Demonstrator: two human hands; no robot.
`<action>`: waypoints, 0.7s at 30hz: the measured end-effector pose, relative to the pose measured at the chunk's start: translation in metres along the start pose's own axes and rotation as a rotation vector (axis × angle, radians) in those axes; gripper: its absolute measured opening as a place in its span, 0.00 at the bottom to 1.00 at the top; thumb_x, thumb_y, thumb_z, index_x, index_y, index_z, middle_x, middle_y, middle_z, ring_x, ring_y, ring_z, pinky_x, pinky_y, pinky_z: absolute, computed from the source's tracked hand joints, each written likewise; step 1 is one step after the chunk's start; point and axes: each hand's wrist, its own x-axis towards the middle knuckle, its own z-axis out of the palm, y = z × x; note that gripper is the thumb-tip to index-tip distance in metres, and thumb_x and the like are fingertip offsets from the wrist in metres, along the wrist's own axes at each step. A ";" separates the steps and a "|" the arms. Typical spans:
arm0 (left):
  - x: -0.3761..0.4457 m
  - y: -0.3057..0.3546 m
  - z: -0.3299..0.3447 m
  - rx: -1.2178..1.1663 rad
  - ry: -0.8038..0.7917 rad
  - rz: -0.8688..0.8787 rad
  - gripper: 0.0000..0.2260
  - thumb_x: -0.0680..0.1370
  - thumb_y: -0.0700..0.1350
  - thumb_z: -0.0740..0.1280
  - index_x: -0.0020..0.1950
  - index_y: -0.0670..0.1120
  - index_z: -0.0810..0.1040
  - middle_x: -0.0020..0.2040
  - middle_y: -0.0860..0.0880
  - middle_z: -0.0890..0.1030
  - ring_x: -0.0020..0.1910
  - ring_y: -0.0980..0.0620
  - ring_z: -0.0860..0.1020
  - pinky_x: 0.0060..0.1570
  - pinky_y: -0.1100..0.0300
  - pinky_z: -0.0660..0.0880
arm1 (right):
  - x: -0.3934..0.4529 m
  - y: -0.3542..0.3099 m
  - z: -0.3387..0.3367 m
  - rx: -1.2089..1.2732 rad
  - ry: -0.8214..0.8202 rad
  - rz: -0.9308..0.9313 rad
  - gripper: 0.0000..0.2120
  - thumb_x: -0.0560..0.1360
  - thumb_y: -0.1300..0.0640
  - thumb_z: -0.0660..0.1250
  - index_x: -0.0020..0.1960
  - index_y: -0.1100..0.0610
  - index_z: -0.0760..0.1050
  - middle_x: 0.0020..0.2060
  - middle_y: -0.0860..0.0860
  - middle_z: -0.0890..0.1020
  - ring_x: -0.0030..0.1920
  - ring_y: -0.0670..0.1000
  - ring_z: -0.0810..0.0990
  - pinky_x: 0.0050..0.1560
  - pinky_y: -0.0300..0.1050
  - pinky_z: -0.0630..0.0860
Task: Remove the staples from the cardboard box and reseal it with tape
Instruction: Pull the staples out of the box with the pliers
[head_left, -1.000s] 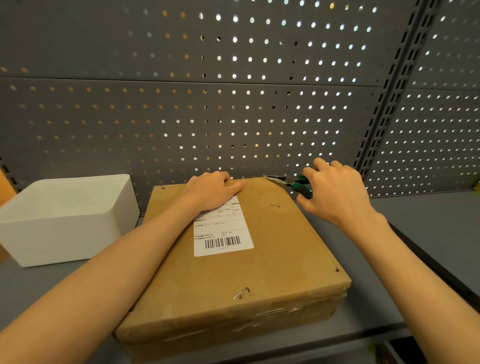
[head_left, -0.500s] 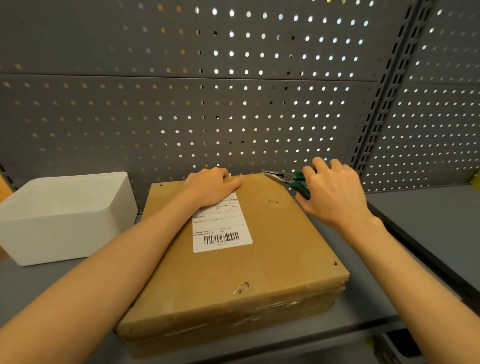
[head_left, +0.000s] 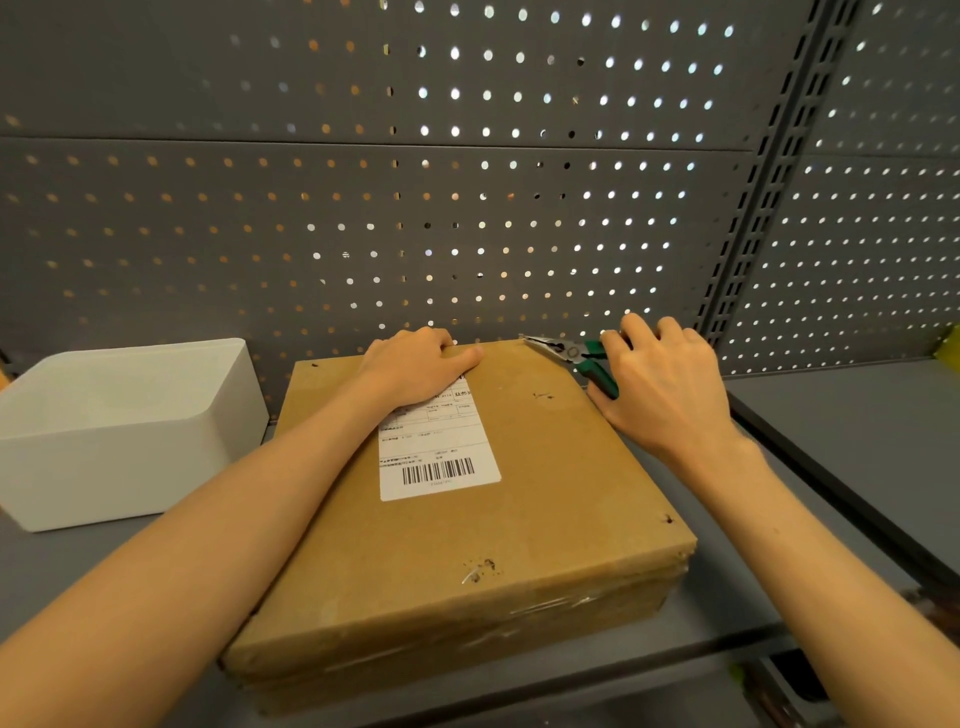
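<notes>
A flat brown cardboard box lies on the grey shelf, with a white barcode label on its lid. My left hand rests palm-down on the lid's far edge, fingers curled over that edge. My right hand grips green-handled pliers whose metal jaws touch the box's far right corner. A bent staple sticks up among torn holes near the lid's front edge. Small holes mark the other corners. Clear tape glints on the front side.
A white plastic bin stands left of the box. A grey perforated back panel rises right behind it. The shelf continues to the right, with a dark front rail below.
Both hands stay in place on the box and pliers. The view has shifted slightly; the pliers' jaws remain at the far right corner.
</notes>
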 end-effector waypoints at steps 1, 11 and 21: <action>0.000 0.000 0.000 0.001 -0.001 0.000 0.22 0.77 0.64 0.53 0.53 0.49 0.76 0.44 0.52 0.77 0.47 0.49 0.72 0.53 0.50 0.68 | 0.000 0.000 0.000 0.004 0.007 0.002 0.18 0.73 0.48 0.66 0.50 0.63 0.76 0.46 0.57 0.77 0.41 0.59 0.74 0.37 0.47 0.61; 0.001 0.000 0.000 0.002 -0.011 0.004 0.21 0.77 0.63 0.53 0.51 0.49 0.76 0.44 0.52 0.78 0.47 0.49 0.74 0.50 0.53 0.68 | -0.001 -0.001 0.001 0.006 0.069 0.025 0.17 0.66 0.51 0.74 0.41 0.65 0.78 0.37 0.58 0.78 0.33 0.59 0.74 0.33 0.45 0.65; 0.001 -0.001 0.001 0.000 0.008 0.000 0.21 0.77 0.64 0.53 0.51 0.50 0.77 0.44 0.52 0.78 0.48 0.49 0.73 0.49 0.52 0.68 | 0.007 0.003 0.011 0.112 0.033 0.082 0.23 0.73 0.42 0.61 0.60 0.58 0.73 0.53 0.55 0.74 0.51 0.58 0.73 0.49 0.49 0.67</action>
